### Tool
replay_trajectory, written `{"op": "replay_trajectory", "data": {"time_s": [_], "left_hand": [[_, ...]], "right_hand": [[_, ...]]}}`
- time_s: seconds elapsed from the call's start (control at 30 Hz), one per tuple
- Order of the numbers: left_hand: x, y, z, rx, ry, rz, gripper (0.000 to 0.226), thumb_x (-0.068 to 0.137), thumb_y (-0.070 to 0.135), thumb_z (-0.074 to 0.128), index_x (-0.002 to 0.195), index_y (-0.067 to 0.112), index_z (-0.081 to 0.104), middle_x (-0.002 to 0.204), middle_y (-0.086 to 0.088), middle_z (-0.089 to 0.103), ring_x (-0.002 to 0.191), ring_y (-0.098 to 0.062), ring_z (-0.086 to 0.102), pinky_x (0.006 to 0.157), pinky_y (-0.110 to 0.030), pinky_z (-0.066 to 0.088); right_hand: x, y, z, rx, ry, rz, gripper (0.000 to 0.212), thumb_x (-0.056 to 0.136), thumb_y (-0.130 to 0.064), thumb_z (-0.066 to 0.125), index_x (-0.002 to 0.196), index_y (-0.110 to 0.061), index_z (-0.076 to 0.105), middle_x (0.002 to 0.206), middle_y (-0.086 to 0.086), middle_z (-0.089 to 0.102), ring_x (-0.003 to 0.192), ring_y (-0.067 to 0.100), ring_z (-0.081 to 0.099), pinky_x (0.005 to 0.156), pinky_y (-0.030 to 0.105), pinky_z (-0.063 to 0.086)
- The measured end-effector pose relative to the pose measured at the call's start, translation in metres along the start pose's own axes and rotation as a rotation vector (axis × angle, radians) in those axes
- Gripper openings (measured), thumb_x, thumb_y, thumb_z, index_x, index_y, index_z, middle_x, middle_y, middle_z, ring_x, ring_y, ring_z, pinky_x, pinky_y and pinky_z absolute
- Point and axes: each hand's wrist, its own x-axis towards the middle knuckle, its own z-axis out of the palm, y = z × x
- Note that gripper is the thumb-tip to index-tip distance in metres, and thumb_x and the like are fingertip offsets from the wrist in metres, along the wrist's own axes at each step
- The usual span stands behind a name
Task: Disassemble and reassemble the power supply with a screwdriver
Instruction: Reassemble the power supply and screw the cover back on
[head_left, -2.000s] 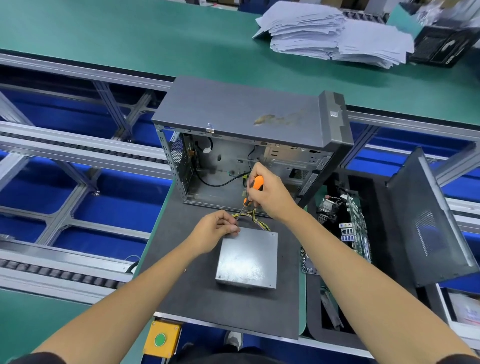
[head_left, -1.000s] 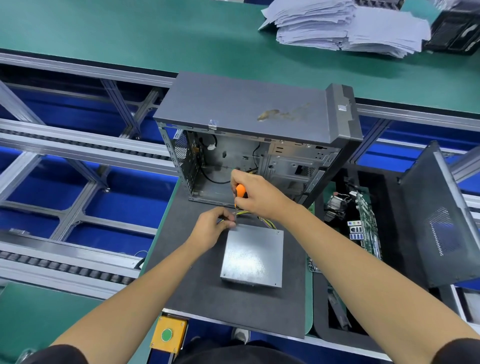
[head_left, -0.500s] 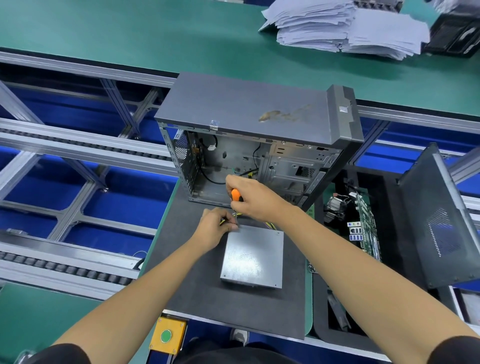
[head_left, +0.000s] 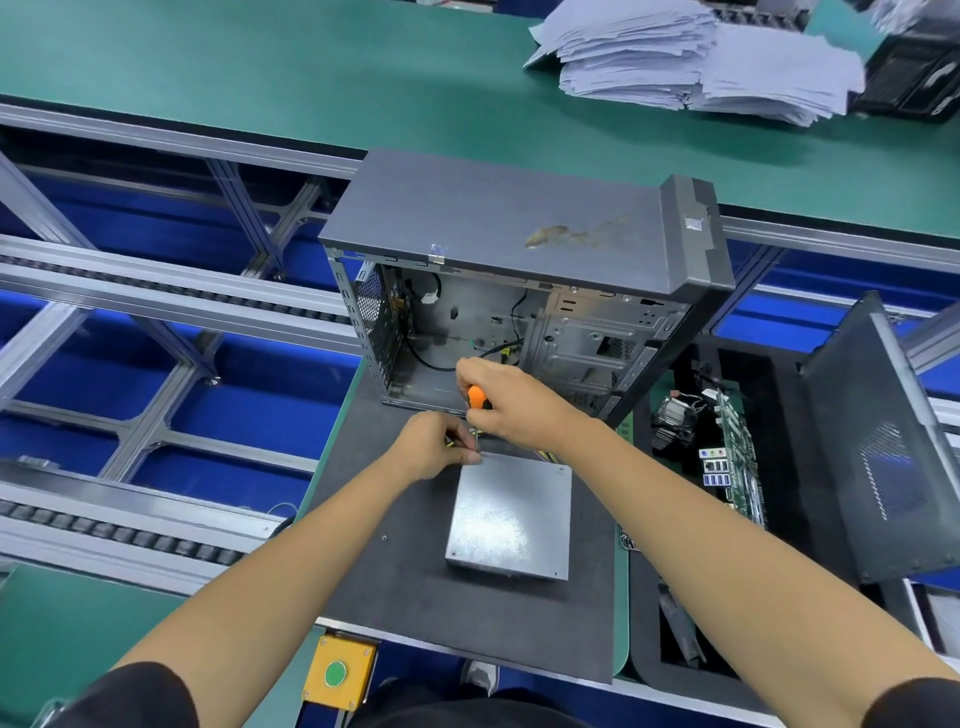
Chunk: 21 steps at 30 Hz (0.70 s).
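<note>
A flat grey metal power supply (head_left: 511, 519) lies on the dark mat (head_left: 415, 582) in front of the open computer case (head_left: 514, 270). My right hand (head_left: 514, 400) grips an orange-handled screwdriver (head_left: 477, 399), held upright with its shaft pointing down at the supply's far left corner. My left hand (head_left: 434, 447) pinches at that same corner, beside the screwdriver's tip. What its fingers hold is too small to tell. Yellow and black wires (head_left: 545, 457) leave the supply's far edge, mostly hidden behind my right wrist.
A black bin (head_left: 779, 467) on the right holds a motherboard (head_left: 737, 457) and a cooler, with the case's side panel (head_left: 883, 441) leaning in it. Paper stacks (head_left: 691, 62) lie on the far green bench. A yellow box with a green button (head_left: 337, 673) sits at the near edge. Conveyor rails run at left.
Both hands have moved left and down from the wire bundle to the power supply's far left corner. The screwdriver now stands over that corner with my left fingers at its tip.
</note>
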Motion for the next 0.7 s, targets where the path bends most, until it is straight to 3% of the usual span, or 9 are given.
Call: {"op": "replay_trajectory", "data": {"time_s": [0.13,0.3,0.53,0.7], "left_hand": [[0.003,0.004,-0.005,0.027,-0.026,-0.012,0.017,0.073,0.025,0.091,0.073,0.026,0.074,0.08,0.01,0.075,0.084,-0.002,0.068,0.076,-0.016,0.05],[0.0,0.001,-0.001,0.009,0.014,-0.029,0.022,0.073,0.023,0.09,0.067,0.031,0.07,0.076,0.016,0.074,0.08,0.005,0.065,0.069,-0.007,0.044],[0.0,0.001,0.001,0.042,0.037,-0.051,0.017,0.074,0.02,0.087,0.069,0.025,0.072,0.075,0.013,0.073,0.076,0.0,0.067,0.078,-0.027,0.055],[0.001,0.003,0.004,0.109,0.057,-0.073,0.013,0.077,0.016,0.084,0.074,0.018,0.072,0.073,0.009,0.073,0.073,-0.003,0.067,0.075,-0.032,0.055]], "right_hand": [[0.0,0.0,-0.005,-0.011,-0.01,0.018,0.027,0.08,-0.016,0.058,0.084,-0.03,0.036,0.083,-0.01,0.045,0.074,0.016,0.047,0.061,0.04,0.043],[-0.003,-0.005,-0.003,-0.062,-0.017,-0.027,0.027,0.084,-0.021,0.058,0.099,-0.032,0.039,0.089,-0.012,0.042,0.071,0.018,0.048,0.057,0.038,0.043],[0.0,-0.01,0.0,-0.127,-0.022,-0.01,0.024,0.088,-0.017,0.056,0.093,-0.03,0.037,0.089,-0.007,0.041,0.064,0.017,0.045,0.054,0.038,0.04],[0.0,-0.015,0.0,-0.159,-0.045,-0.023,0.02,0.088,-0.016,0.057,0.094,-0.025,0.04,0.089,-0.004,0.042,0.067,0.02,0.047,0.056,0.04,0.041]]}}
